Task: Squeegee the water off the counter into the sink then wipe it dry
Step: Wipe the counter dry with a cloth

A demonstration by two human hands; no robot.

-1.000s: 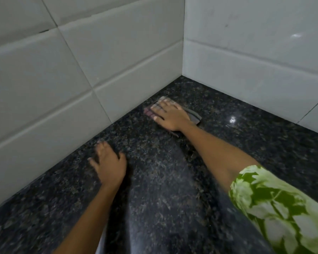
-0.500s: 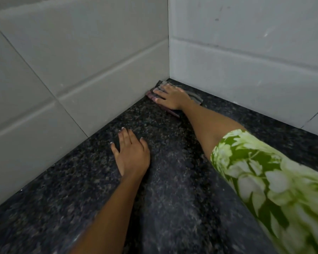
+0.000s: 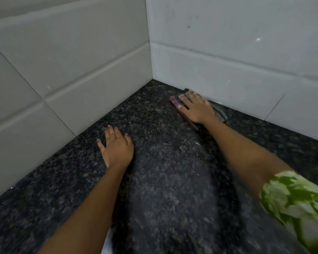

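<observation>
Over the last second I see the right hand (image 3: 197, 109) carry the folded cloth (image 3: 219, 113) from the open stone into the corner and then out along the right-hand wall (image 3: 228, 74); it now lies against the foot of that wall, a little way out from the corner. I read this as the drying pass reaching the table's (image 3: 163, 180) back edge, with the squeegee and sink both out of view. The hand lies flat on the cloth, palm down, fingers (image 3: 186, 98) spread wide and pressing rather than gripping, forearm stretched long across the table, green patterned sleeve (image 3: 297, 204) at the elbow. The left hand (image 3: 117, 146) has shifted slightly toward the left wall (image 3: 72, 70); it rests flat on bare stone, fingers loosely spread, holding nothing, and seems to prop the reach. I cannot tell from the blur whether water remains.
</observation>
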